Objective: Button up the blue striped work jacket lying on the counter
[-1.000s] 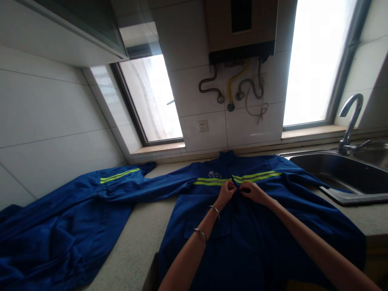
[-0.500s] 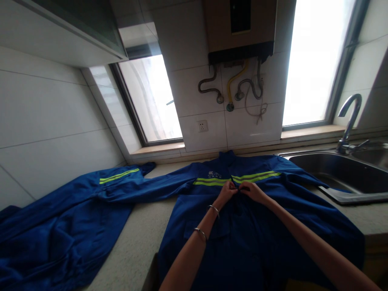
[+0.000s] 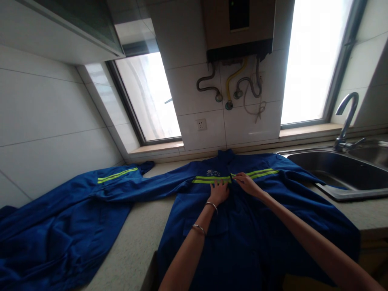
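A blue work jacket with yellow-green reflective strips lies spread on the counter, its collar toward the wall. My left hand rests on the chest just left of the front opening, fingers spread over the lower edge of the strip. Two bangles circle that wrist. Across the opening, my right hand has its fingertips pinched at the front edge of the jacket, level with the strip. The exact bit of fabric or fastener between those fingertips is too small to make out.
A second blue garment with a similar strip lies along the counter at left, under the jacket's outstretched sleeve. At right is a steel sink with a faucet; the other sleeve reaches its rim. A water heater hangs above.
My left hand has let go at the front opening and now lies spread on the left chest. My right hand has shifted slightly up along the opening to the strip.
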`<state>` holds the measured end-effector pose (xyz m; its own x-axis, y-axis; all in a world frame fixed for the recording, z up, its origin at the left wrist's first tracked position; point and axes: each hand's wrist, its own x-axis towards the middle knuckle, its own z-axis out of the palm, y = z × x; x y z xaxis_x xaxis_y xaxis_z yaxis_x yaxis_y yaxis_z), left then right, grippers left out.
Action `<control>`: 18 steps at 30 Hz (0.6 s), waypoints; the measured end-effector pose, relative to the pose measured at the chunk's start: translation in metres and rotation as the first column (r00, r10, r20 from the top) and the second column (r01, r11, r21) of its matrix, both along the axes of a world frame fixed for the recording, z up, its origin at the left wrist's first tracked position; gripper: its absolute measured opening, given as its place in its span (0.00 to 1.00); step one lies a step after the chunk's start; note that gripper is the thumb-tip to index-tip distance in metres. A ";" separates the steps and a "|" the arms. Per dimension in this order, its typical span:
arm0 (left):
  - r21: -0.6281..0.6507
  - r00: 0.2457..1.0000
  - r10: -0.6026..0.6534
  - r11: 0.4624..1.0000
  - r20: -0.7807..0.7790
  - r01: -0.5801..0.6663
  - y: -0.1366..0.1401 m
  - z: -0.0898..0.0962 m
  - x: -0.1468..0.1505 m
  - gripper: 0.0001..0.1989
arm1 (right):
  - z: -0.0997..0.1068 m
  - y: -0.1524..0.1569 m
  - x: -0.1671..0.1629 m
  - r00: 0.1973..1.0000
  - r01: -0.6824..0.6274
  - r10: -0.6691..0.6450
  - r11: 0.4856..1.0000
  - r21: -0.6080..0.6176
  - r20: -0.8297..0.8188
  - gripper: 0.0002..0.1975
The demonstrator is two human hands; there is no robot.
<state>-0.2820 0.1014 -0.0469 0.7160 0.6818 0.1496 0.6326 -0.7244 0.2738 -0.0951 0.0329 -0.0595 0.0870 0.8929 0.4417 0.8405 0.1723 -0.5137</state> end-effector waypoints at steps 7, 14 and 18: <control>-0.173 0.964 -0.008 0.984 -0.266 -0.040 0.018 0.009 0.009 0.34 | -0.010 0.043 0.007 0.996 -0.014 0.031 0.978 -0.208 0.079 0.22; -0.039 0.980 0.029 0.999 -0.197 -0.037 0.021 0.010 0.012 0.32 | -0.002 0.041 0.012 0.998 0.027 -0.019 0.994 -0.110 0.065 0.19; 0.287 0.998 0.008 0.958 -0.060 0.010 0.000 0.014 0.004 0.21 | 0.009 0.027 0.004 0.991 0.131 -0.132 0.990 0.042 0.023 0.19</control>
<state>-0.2780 0.1017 -0.0332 0.7304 0.6156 0.2959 0.6407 -0.7676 0.0157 -0.0906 0.0596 -0.0501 0.1906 0.8557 0.4811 0.8702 0.0795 -0.4862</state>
